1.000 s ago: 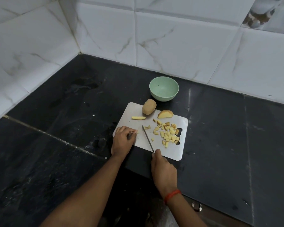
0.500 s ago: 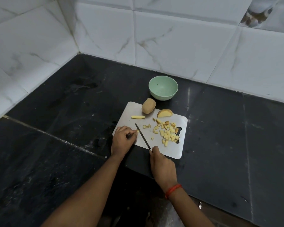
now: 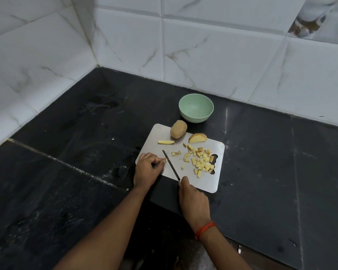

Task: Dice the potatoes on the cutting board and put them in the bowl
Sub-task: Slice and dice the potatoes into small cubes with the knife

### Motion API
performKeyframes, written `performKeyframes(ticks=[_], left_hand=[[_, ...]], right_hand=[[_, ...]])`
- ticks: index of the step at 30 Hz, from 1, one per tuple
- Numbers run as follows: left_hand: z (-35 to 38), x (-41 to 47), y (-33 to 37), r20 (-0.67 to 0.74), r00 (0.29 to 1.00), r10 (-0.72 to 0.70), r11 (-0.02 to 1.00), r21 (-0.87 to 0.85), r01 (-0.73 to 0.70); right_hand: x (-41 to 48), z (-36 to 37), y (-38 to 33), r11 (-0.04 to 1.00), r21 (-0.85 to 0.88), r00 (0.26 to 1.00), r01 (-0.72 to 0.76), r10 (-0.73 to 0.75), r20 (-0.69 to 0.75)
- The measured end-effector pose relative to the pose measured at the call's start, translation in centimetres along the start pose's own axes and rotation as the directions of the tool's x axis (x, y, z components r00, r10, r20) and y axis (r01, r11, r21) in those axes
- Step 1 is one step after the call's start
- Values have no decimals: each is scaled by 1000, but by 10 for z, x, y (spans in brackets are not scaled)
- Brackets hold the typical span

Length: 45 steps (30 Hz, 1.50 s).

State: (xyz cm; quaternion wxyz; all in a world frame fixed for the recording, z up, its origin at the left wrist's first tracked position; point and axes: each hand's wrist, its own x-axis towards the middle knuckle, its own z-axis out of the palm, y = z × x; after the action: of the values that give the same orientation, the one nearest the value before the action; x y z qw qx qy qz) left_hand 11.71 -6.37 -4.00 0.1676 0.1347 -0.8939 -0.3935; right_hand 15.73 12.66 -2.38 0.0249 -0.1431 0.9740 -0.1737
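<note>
In the head view, a pale cutting board [image 3: 160, 135] lies on the dark stone worktop [image 3: 261, 152] just right of the frame's centre, and a mint-green bowl [image 3: 195, 116] stands just above it with no potato inside. The left hand [image 3: 147, 168] rests on the board's left corner, its fingers curled and pinching a small potato sliver [image 3: 164, 160] at the fingertips, right against the blade. The right hand [image 3: 192, 199], a red thread [image 3: 205, 228] at its wrist, is closed round the handle of a slim knife [image 3: 171, 165]. The handle is hidden in the fist, and the blade slants up and left across the board. A whole potato [image 3: 178, 129] in its skin sits at the board's upper edge near the bowl, with a potato half [image 3: 197, 138] to its right and a cut potato strip [image 3: 165, 142] below it. The diced pieces [image 3: 201, 161] are heaped by the handle slot on the board's right side. Raw potato is likely firm and fairly heavy, and its cut faces are probably wet and slippery. The sliver is best pinned flat with the fingertips tucked back from the edge. The whole potato is round and apt to roll, so it wants a grip across its middle. The light cubes would scoop up best in a cupped hand.
</note>
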Motion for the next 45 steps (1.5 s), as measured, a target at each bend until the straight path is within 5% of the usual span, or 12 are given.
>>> performKeyframes(ticks=[12,23,33,45], left_hand=[[1,-2,0,38,999,20,999,40,-22],[1,-2,-3,-46,997,-59,996,-76,56],[-1,-2,-3,-41,999,-30,998,-50,28],[-1,2,-6,28,1000,2,999,-54,0]], right_hand=[[10,0,-5,996,-80,994,38,-30,104],[-5,3,1,994,24,984,-104,107,-139],[3,8,2,999,-7,994,45,-46,-98],[18,-11,-6,999,-6,995,42,-41,91]])
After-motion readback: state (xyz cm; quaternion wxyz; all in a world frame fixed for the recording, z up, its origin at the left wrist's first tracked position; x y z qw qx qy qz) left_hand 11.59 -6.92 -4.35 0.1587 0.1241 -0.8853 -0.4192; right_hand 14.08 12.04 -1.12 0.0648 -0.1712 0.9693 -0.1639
